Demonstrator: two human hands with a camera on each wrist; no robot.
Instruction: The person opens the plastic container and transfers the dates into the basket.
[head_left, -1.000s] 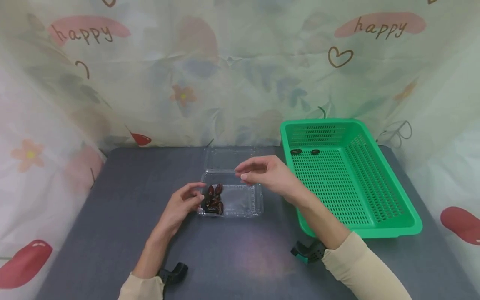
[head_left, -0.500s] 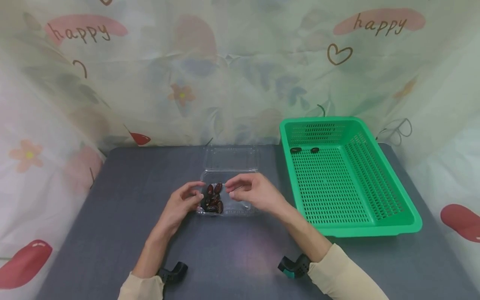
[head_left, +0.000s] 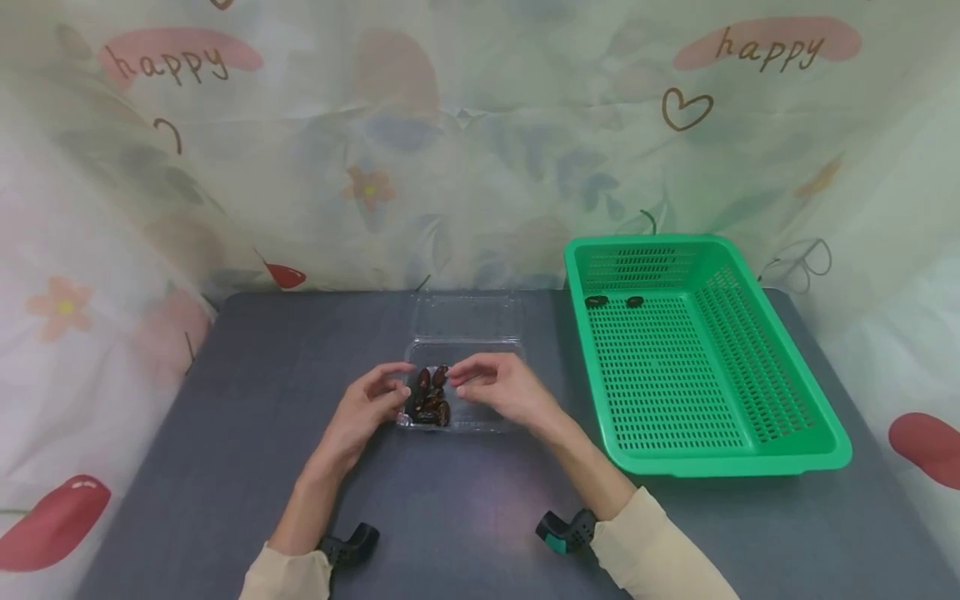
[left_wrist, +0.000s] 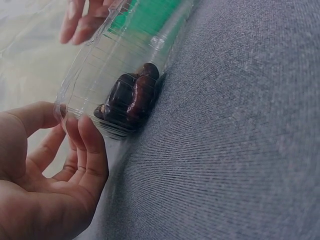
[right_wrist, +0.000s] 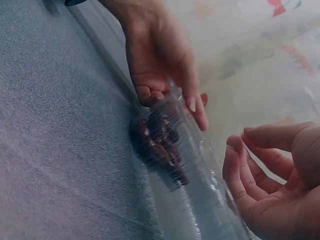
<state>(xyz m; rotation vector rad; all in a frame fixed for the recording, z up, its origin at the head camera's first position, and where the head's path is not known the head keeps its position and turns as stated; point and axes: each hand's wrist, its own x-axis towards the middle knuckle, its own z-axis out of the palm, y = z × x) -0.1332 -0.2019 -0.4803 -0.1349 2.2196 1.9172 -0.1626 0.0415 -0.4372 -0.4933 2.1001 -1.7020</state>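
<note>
A clear plastic container point(head_left: 487, 412) has its lid point(head_left: 468, 317) folded back behind it. Several dark brown dates point(head_left: 431, 408) lie bunched in its left part, also visible through its wall in the left wrist view. My left hand point(head_left: 369, 404) pinches the container's left rim between thumb and fingers. Over the middle of the container is my right hand point(head_left: 502, 387), its bent fingers loosely apart from the thumb, tips beside the upper dates. In the right wrist view, this right hand point(right_wrist: 280, 175) shows nothing between its fingers.
A green perforated basket point(head_left: 750, 462) stands on the right of the grey table point(head_left: 247, 367), with two dates point(head_left: 596, 302) near its back left corner. Behind the table hangs a printed curtain point(head_left: 487, 167).
My right hand has come left and down, from above the container's right part to beside the dates. My left hand has stayed at the rim.
</note>
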